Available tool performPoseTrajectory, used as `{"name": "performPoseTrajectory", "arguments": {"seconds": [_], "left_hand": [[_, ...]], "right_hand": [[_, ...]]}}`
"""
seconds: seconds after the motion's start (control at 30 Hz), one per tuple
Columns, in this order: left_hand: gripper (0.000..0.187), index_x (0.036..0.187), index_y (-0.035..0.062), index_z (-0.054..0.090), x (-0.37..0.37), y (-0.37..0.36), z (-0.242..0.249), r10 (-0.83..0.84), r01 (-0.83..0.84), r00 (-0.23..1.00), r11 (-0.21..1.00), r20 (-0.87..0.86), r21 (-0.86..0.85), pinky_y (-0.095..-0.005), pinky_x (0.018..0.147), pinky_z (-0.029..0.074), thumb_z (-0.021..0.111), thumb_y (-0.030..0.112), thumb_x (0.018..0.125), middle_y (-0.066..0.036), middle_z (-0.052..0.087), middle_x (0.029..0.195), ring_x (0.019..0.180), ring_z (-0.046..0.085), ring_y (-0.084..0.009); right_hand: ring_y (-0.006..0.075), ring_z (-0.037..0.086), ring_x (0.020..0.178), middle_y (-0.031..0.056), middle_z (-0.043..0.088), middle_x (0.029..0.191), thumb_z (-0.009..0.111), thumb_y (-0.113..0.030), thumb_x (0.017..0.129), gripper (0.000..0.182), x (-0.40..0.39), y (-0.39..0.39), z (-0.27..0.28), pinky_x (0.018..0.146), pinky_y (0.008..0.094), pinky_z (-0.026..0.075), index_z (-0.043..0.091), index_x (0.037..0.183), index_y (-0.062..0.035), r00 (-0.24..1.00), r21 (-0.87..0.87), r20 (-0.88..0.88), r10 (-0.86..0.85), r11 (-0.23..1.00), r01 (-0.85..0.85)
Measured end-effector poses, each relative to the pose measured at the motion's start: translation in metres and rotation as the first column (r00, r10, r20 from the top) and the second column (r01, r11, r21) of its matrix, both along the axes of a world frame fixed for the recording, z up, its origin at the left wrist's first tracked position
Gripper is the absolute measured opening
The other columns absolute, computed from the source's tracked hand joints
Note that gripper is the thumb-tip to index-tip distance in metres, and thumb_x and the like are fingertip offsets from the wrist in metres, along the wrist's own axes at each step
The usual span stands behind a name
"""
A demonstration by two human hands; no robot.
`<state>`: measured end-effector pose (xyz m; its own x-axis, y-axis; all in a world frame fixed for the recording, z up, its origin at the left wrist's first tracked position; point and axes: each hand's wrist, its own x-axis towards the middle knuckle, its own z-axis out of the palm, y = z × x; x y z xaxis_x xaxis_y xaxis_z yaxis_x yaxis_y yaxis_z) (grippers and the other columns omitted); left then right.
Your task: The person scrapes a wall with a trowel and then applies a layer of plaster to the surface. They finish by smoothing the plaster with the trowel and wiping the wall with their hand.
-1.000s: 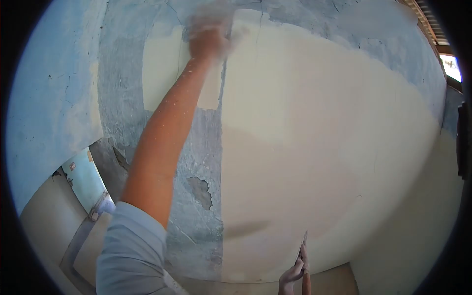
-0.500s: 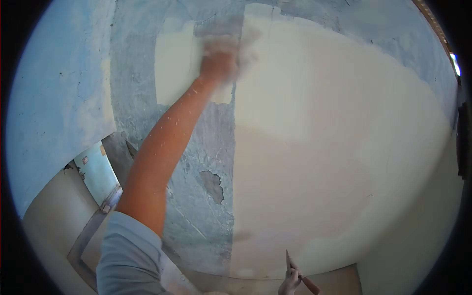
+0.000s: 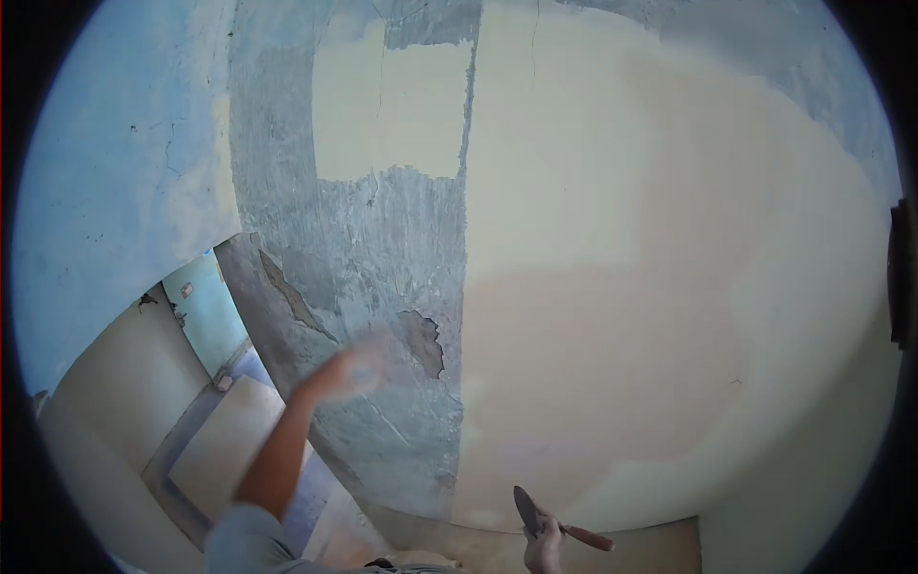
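Note:
My left hand [image 3: 349, 371] is smeared by motion in front of the bare grey-blue strip of wall [image 3: 382, 277], just left of a chipped patch [image 3: 424, 344]. Whether its fingers are apart or closed does not show. Low in the view, my right hand [image 3: 543, 547] grips a small pointed trowel [image 3: 525, 509], its blade tilted up to the left. The trowel's wooden handle [image 3: 591, 538] sticks out on the right of the hand. A cream-coated rectangle [image 3: 392, 110] lies high on the strip, and a broad cream coating [image 3: 564, 191] covers the wall to the right.
On the left is a blue wall [image 3: 115, 182] with cracks and stains. Below it an opening [image 3: 206, 316] shows another blue wall and a pale panel [image 3: 229, 440]. A second chipped crack [image 3: 292, 297] runs down the strip. A dark object [image 3: 899, 273] stands at the far right edge.
My left hand has dropped from the cream rectangle high on the wall to beside the chipped patch. The trowel in my right hand has shifted slightly left and turned to show its blade face.

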<state>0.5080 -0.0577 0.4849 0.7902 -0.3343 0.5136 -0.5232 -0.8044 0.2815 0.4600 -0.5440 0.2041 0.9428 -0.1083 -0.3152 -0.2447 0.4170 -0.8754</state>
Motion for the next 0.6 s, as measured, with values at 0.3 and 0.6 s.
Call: {"name": "performPoseTrajectory", "arguments": {"seconds": [0.3,0.6], "left_hand": [[0.053,0.141,0.004,0.067,-0.288,0.003,-0.412,0.48,-0.839,-0.223,0.349,-0.848,0.418,-0.041,0.116,0.045,0.064,0.043,0.104,-0.016,0.066,0.145,0.136,0.06,-0.0317],[0.049,0.132,-0.0005,0.07,-0.181,-0.037,-0.301,0.423,-0.816,0.487,0.532,-0.764,-0.226,-0.0397,0.108,0.05,0.063,0.039,0.104,-0.02,0.073,0.131,0.123,0.069,-0.0319]], "right_hand": [[0.0251,0.061,0.127,0.0038,0.067,0.134,0.057,-0.033,0.102,0.033,0.012,-0.007,0.035,0.106,0.0583,0.044,0.068,0.128,-0.0158,0.989,0.178,-0.146,0.0,0.984,0.026],[0.0274,0.048,0.148,0.0128,0.061,0.152,0.046,-0.015,0.097,0.051,0.019,0.034,0.084,0.12,0.0523,0.037,0.066,0.142,-0.0027,0.951,-0.158,0.086,0.297,0.947,-0.281]]}}
